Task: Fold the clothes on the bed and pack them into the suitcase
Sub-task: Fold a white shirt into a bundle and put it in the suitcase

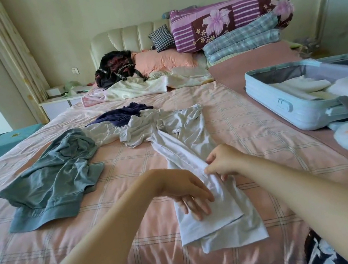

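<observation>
Clothes lay loose across the bed (236, 120), pink checked sheet, which took up most of the view. Suitcase (281, 110), pale blue, sat open on the bed's R side w/ folded white items (300, 86) inside. Stacked quilts (230, 19) were at the headboard end, purple floral on top of blue check. Pink pillow (162, 60) & black backpack (113, 70) sat just beside them to the L. Grey-green garment (55, 176) was crumpled on the L part of the sheet, well apart from the suitcase. White garment (219, 224) ran lengthwise down the middle, folded into a long narrow strip, near end layered flat, far end touching a crumpled white top (137, 126). Navy garment (123, 115) lay bunched just behind that top. L hand (188, 192) rested on the strip's near part, fingers straight & slightly spread, pressing the cloth flat, gripping nothing. R hand (224, 160) was just beyond it, thumb & fingers pinching the strip's folded edge, knuckles up. Hands were near each other; whether they touched, couldn't tell.
</observation>
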A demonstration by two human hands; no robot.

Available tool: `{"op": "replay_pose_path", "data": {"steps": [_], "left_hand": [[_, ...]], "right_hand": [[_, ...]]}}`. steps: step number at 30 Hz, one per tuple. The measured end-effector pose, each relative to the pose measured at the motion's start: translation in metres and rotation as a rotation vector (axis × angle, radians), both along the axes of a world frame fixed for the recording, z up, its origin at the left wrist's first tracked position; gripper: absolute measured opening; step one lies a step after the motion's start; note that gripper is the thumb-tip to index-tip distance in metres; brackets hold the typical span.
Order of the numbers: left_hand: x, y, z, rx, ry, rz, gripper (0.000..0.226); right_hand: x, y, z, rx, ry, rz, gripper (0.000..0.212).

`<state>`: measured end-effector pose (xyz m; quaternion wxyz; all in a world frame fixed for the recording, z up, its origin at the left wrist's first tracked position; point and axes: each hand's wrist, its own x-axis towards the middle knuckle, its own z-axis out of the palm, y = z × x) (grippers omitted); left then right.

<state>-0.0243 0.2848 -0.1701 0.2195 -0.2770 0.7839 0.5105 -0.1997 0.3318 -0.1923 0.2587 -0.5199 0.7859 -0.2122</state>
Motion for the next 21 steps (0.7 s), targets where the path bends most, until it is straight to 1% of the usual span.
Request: {"op": "replay_pose_path", "data": {"steps": [2,3,5,6,7,8,9,10,11,13,15,16,18,21], "left_hand": [[0.003,-0.014,0.001,-0.194,0.098,0.091,0.022],[0.005,-0.022,-0.002,-0.337,0.181,0.183,0.018],[0.009,-0.045,-0.013,-0.689,0.318,0.360,0.014],[0.010,-0.053,-0.020,-0.867,0.314,0.366,0.018],[0.012,-0.058,-0.027,-0.989,0.259,0.311,0.031],[0.013,-0.063,-0.035,-1.016,0.197,0.237,0.046],[0.012,-0.064,-0.039,-0.984,0.133,0.166,0.057],[0.011,-0.065,-0.042,-0.945,0.087,0.115,0.063],[0.010,-0.069,-0.044,-0.911,0.057,0.085,0.065],[0.007,-0.079,-0.043,-0.889,0.086,0.099,0.057],[0.007,-0.094,-0.036,-0.883,0.176,0.192,0.041],[0.007,-0.103,-0.032,-0.872,0.212,0.250,0.033],[0.008,-0.125,-0.025,-0.903,0.238,0.334,0.027],[0.013,-0.162,-0.021,-0.904,0.193,0.430,0.033]], "right_hand": [[0.002,0.000,-0.003,-0.019,0.076,0.039,0.028],[0.003,-0.002,-0.003,-0.046,0.099,0.043,0.027],[0.003,-0.005,0.001,-0.081,0.123,0.006,0.018],[0.002,-0.006,0.004,-0.056,0.146,-0.009,0.015],[0.001,-0.006,0.006,0.017,0.194,0.005,0.015],[0.000,-0.005,0.008,0.117,0.270,0.042,0.016],[0.000,-0.005,0.008,0.200,0.355,0.074,0.018],[0.000,-0.006,0.008,0.232,0.426,0.095,0.022],[0.000,-0.009,0.008,0.206,0.465,0.108,0.029],[0.002,-0.019,0.011,0.044,0.453,0.143,0.044],[0.007,-0.034,0.013,-0.132,0.452,0.268,0.053],[0.011,-0.042,0.013,-0.176,0.471,0.348,0.054],[0.017,-0.061,0.007,-0.161,0.469,0.440,0.050],[0.019,-0.089,-0.004,0.049,0.487,0.415,0.045]]}}
